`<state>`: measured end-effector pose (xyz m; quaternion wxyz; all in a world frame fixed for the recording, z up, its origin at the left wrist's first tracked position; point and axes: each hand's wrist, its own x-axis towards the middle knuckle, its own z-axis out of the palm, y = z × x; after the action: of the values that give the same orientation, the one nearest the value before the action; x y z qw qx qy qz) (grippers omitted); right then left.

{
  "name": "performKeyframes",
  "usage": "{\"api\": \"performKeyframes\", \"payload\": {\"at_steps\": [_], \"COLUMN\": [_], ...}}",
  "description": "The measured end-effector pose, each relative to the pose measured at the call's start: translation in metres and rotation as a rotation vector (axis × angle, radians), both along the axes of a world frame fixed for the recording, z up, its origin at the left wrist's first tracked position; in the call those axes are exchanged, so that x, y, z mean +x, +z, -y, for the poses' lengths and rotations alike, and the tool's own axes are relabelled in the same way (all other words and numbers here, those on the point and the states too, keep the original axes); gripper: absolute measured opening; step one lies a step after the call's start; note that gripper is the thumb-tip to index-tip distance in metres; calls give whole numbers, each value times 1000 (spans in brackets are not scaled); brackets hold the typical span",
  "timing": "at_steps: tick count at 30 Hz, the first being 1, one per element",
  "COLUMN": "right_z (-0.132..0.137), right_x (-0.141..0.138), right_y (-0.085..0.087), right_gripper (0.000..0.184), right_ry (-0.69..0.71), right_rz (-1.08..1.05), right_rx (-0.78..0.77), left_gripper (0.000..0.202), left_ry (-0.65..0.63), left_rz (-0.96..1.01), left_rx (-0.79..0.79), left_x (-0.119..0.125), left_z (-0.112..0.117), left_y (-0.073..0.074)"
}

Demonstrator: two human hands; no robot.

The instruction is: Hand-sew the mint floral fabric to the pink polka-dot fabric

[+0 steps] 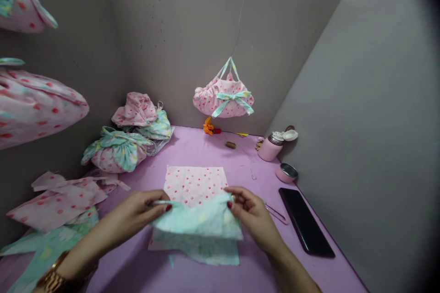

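Observation:
A mint-green cloth with pale yellow blotches (202, 220) is raised a little above the table, slightly blurred. My left hand (146, 206) pinches its upper left corner between thumb and fingers. At the upper right edge, my right hand (250, 210) pinches the same cloth, thumb and fingertips together. Under it lies a flat pink cloth with red dots (195, 182), its far part showing beyond the green one. Green fabric (220, 252) also shows below the raised piece; whether it is a separate layer I cannot tell.
Cloth pieces (58, 201) and gathered fabric bags (120, 151) lie left. A dotted bag (223, 96) hangs ahead; others hang at far left. Rightward are a black phone (305, 222), pink jar (270, 148), pink lid (286, 172) and pink metal tool (276, 213). A thread spool (230, 145) lies behind.

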<state>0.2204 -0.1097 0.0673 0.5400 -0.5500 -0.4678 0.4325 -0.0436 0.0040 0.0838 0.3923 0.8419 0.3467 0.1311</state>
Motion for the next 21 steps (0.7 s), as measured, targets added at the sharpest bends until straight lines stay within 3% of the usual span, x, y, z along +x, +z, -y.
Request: {"api": "performKeyframes", "payload": {"at_steps": [3, 5, 8, 11, 13, 17, 21], "right_z": [-37, -60, -75, -67, -59, -57, -74], "right_x": [9, 13, 15, 15, 13, 9, 14], "right_y": [2, -12, -45, -71, -78, -69, -54], "right_gripper": [34, 43, 39, 39, 45, 48, 46], "right_ry": [-145, -237, -286, -296, -279, -238, -256], "right_rz": [-94, -189, -222, -239, -233, -186, -162], "right_rx": [66, 34, -57, -88, -90, -83, -4], "left_gripper": [26, 33, 54, 63, 74, 93, 90], "left_ry": [208, 419, 479, 528, 522, 497, 555], "left_rz": [221, 410, 400, 420, 451, 505, 595], "left_rx": [-115, -442, -611, -650, -645, -619, -489], "left_x": [15, 27, 37, 34, 31, 32, 37], "left_z": [-22, -34, -42, -39, -37, -38, -42], "left_y": [2, -11, -40, -62, -68, -64, -54]}}
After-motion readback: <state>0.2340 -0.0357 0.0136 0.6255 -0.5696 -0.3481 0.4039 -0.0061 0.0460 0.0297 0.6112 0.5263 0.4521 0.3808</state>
